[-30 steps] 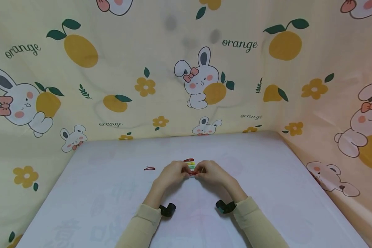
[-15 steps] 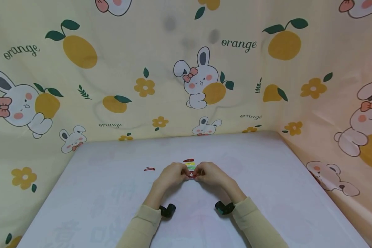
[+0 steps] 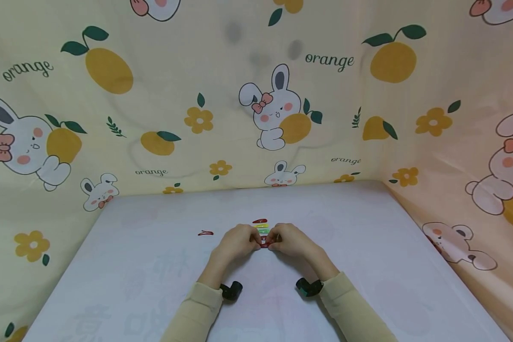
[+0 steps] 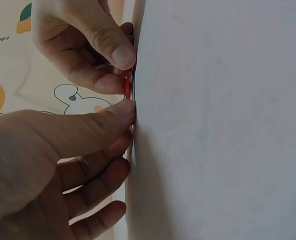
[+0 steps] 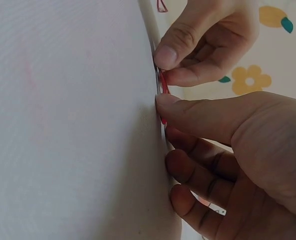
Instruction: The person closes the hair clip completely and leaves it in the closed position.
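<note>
Close to the table top, my left hand (image 3: pixel 239 238) and right hand (image 3: pixel 291 238) face each other, pinching a red snap hair clip (image 3: pixel 264 246) by its two ends. Thumb and index finger do the pinching on each side, and they hide the clip's ends. The red clip (image 4: pixel 128 86) shows edge-on between the thumbs in the left wrist view. Just beyond it, a column of clips runs away from me: another red clip (image 3: pixel 263 238), a green clip (image 3: pixel 262 231), a yellow clip (image 3: pixel 262 225) and a red clip (image 3: pixel 260 221) farthest off.
To the left of the column lies a separate red hair clip (image 3: pixel 205 233), its arms spread. All this is on a white-covered table (image 3: pixel 154 285). A patterned curtain (image 3: pixel 222 61) stands behind the table's back edge and along its sides.
Both hands have shifted slightly toward the body with the red clip, which uncovers more of the red and green clips in the column. Over the last half second they hold nearly still.
</note>
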{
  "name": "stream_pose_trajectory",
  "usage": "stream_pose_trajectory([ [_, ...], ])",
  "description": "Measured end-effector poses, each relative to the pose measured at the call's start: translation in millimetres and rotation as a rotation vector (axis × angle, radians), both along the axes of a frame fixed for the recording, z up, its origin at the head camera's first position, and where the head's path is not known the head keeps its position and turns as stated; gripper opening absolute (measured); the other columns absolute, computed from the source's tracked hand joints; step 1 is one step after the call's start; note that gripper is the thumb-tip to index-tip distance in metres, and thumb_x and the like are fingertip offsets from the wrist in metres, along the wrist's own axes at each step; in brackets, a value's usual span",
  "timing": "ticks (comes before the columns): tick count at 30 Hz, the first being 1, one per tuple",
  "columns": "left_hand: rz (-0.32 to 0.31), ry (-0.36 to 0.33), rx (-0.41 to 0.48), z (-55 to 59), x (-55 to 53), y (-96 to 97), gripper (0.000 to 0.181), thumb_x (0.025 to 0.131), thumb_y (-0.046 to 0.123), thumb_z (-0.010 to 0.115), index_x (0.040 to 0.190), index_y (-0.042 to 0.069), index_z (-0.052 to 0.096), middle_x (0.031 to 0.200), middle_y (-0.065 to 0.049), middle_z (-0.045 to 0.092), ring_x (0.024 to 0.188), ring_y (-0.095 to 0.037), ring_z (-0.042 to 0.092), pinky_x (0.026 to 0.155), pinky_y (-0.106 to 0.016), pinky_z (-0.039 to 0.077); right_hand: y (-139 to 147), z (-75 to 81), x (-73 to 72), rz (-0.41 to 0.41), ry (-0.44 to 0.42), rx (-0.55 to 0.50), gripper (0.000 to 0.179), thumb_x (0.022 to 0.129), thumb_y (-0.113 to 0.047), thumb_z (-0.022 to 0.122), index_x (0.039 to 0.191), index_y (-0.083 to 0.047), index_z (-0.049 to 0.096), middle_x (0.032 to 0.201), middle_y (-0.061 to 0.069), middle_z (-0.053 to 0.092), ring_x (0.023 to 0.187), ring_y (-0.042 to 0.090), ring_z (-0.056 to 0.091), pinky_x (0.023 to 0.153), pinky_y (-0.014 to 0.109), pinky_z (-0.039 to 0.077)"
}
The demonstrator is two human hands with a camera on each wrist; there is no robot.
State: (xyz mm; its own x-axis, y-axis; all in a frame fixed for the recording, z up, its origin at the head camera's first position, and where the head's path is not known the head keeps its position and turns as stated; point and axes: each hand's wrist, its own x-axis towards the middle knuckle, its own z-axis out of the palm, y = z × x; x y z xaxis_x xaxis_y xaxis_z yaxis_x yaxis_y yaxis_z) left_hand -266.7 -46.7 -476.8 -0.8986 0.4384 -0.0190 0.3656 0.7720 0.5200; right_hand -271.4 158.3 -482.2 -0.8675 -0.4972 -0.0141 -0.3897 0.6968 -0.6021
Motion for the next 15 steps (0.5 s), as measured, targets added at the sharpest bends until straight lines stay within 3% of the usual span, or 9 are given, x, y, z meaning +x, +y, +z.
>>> stream_pose_trajectory([
  [11,0.001,-0.037,0.002,1.5,1.7,-0.1,0.003,0.091,0.013,0.081,0.092,0.012,0.079,0.085,0.006,0.067,0.077,-0.013,0.056,0.074,-0.032,0.048,-0.1,0.3,0.9,0.003,-0.006,-0.008,0.006,0.089,-0.009,0.082,0.094,-0.012,0.078,0.087,-0.006,0.065,0.080,0.011,0.057,0.074,0.031,0.049],
  [15,0.001,-0.041,0.006,0.5,1.3,-0.7,0.004,0.090,0.012,0.081,0.092,0.015,0.079,0.083,0.007,0.065,0.076,-0.013,0.056,0.072,-0.032,0.047,0.6,0.7,1.6,0.006,-0.005,-0.015,0.006,0.089,-0.008,0.082,0.093,-0.011,0.078,0.087,-0.006,0.065,0.080,0.011,0.057,0.073,0.031,0.049],
])
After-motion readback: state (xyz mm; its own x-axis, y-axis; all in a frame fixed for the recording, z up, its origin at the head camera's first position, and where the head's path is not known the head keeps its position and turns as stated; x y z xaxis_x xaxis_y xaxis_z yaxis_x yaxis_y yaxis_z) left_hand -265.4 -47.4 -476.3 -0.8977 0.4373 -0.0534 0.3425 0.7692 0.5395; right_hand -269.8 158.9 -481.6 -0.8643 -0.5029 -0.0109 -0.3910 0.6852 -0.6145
